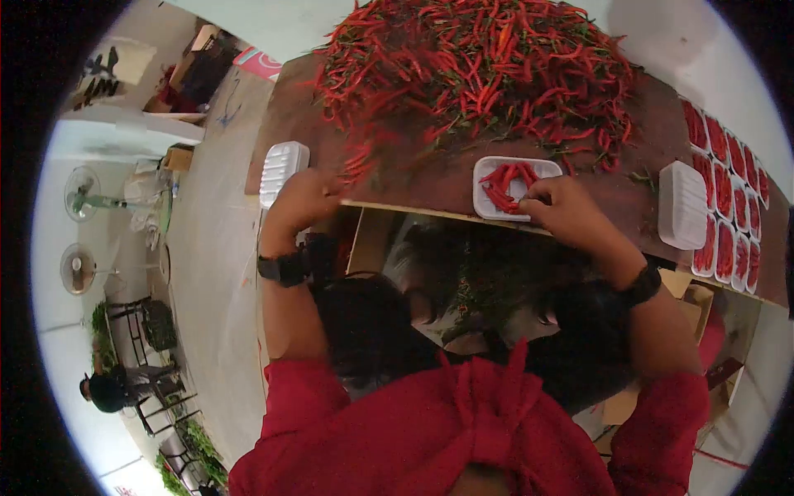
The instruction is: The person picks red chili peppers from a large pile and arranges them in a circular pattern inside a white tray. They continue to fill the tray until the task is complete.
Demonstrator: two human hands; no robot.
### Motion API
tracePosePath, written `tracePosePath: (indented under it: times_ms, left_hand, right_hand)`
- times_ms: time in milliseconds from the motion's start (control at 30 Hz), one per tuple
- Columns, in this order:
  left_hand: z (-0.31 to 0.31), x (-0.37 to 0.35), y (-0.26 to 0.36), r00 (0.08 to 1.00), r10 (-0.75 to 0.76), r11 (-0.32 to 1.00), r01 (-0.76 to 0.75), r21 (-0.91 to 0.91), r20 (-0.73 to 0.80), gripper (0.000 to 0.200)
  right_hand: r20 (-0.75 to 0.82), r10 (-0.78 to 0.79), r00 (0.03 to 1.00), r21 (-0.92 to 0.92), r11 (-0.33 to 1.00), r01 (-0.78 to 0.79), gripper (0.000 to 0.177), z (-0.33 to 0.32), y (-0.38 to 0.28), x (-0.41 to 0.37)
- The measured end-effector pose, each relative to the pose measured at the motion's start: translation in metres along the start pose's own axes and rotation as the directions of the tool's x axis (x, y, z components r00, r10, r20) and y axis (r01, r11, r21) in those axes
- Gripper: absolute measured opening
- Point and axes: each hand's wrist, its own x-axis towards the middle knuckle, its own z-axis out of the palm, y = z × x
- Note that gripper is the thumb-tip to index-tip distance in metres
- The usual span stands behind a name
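While the right tray stack (pixel 684 207) stands between the near tray (pixel 542 168) and the filled trays (pixel 703 273), and a chilli pile (pixel 488 66) covers the worktop's (pixel 422 182) far side, the right hand (pixel 571 217), nearly closed, touches the near tray's chillies (pixel 499 186) and the left hand (pixel 303 202) curls by the left stack (pixel 284 169), its hold unclear.

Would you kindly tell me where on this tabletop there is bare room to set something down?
Along the front edge, bare tabletop shows between the left hand and the open tray, and between the right hand and right tray stack; another patch lies beyond the left tray stack. The chilli pile and filled trays are crowded.
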Motion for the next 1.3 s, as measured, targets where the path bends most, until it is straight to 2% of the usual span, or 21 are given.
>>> tracePosePath:
  times_ms: [33,100,133,200,300,333,400,500,600,633,700,800,933,1000,1033,1100,1133,1200,1233,1267,1300]
  left_hand:
    - [0.0,-0.008,-0.011,1.0,-0.013,1.0,0.013,0.001,-0.005,0.024]
    - [0.002,-0.023,-0.029,0.941,-0.32,0.936,0.295,0.193,0.114,0.023]
    - [0.006,-0.028,-0.038,0.939,-0.326,0.934,0.302,0.193,0.108,0.023]
    - [0.016,-0.032,-0.051,0.909,-0.414,0.843,0.406,0.354,-0.057,0.02]
    - [0.019,-0.022,-0.05,0.864,-0.477,0.78,0.501,0.374,-0.164,0.022]
    - [0.016,-0.017,-0.044,0.867,-0.468,0.784,0.496,0.374,-0.169,0.022]
    - [0.016,-0.003,-0.025,0.947,-0.087,0.968,0.153,0.199,-0.308,0.019]
    - [0.025,0.029,-0.006,0.95,-0.02,0.988,0.066,0.136,-0.31,0.021]
    - [0.037,0.053,-0.008,0.931,0.07,0.988,-0.014,0.156,-0.358,0.021]
    - [0.042,0.062,-0.011,0.931,0.078,0.988,-0.024,0.153,-0.357,0.021]
    - [0.049,0.075,-0.013,0.971,-0.168,0.917,0.218,0.334,-0.171,0.022]
    - [0.049,0.079,-0.004,0.967,-0.21,0.92,0.246,0.304,-0.147,0.022]
    - [0.043,0.077,0.007,0.975,-0.178,0.928,0.212,0.307,-0.136,0.024]
    - [0.041,0.08,0.008,0.949,-0.297,0.88,0.314,0.356,-0.104,0.023]
    - [0.041,0.08,0.005,0.95,-0.296,0.88,0.313,0.357,-0.101,0.023]
    - [0.04,0.08,0.0,0.949,-0.118,0.928,0.211,0.309,-0.292,0.025]
    - [0.032,0.076,0.012,0.95,-0.116,0.927,0.208,0.311,-0.29,0.025]
    - [0.016,0.07,0.039,0.912,-0.09,0.985,0.141,0.102,-0.401,0.025]
    - [0.016,0.069,0.049,0.914,-0.086,0.985,0.138,0.104,-0.397,0.025]
    - [0.018,0.068,0.058,0.952,-0.068,0.981,0.009,-0.195,-0.298,0.019]
    - [0.02,0.066,0.068,0.978,-0.019,0.87,-0.086,-0.485,-0.209,0.013]
  right_hand:
    - [-0.009,-0.018,1.0,0.024,1.0,0.018,0.024,0.0,-0.003,-0.002]
    - [-0.01,-0.045,0.999,0.045,0.998,0.045,0.024,0.002,-0.005,-0.002]
    - [-0.01,-0.072,0.997,0.014,0.997,0.072,0.024,0.003,-0.005,-0.001]
    - [-0.018,-0.103,0.994,-0.022,0.994,0.103,0.023,0.003,-0.008,-0.002]
    - [-0.015,-0.147,0.989,-0.077,0.986,0.145,0.023,0.001,-0.014,-0.005]
    - [-0.018,-0.137,0.99,-0.058,0.989,0.136,0.023,0.002,-0.013,-0.005]
    - [-0.03,-0.121,0.992,-0.041,0.992,0.119,0.023,0.004,-0.009,-0.005]
    - [-0.076,-0.11,0.991,-0.063,0.992,0.106,0.024,0.006,-0.003,-0.007]
    - [-0.067,-0.013,0.998,-0.1,0.995,0.006,0.024,0.004,0.006,-0.009]
    - [-0.091,-0.036,0.995,-0.107,0.994,0.026,0.024,0.004,0.013,-0.009]
    - [-0.121,-0.048,0.992,-0.112,0.993,0.035,0.024,0.0,0.017,-0.011]
    - [-0.114,0.025,0.993,-0.051,0.998,-0.031,0.028,-0.009,0.015,-0.012]
    - [-0.151,-0.023,0.988,-0.103,0.995,0.007,0.029,-0.016,0.022,-0.003]
    - [-0.165,-0.029,0.986,-0.114,0.993,0.01,0.029,-0.016,0.023,-0.001]
    - [-0.154,-0.013,0.988,-0.1,0.995,-0.003,0.026,-0.016,0.022,-0.001]
    - [-0.145,0.005,0.989,-0.083,0.996,-0.017,0.023,-0.016,0.017,-0.001]
    - [-0.127,0.033,0.991,-0.08,0.996,-0.043,0.023,-0.016,0.015,-0.001]
    - [-0.112,0.064,0.992,-0.074,0.995,-0.073,0.023,-0.015,0.01,-0.003]
    - [-0.105,0.018,0.994,-0.012,1.0,-0.019,0.022,-0.013,0.007,-0.005]
    - [-0.1,-0.029,0.995,0.048,0.998,0.034,0.021,-0.011,0.005,-0.006]
    - [-0.101,-0.027,0.995,0.049,0.998,0.032,0.021,-0.007,0.002,-0.007]
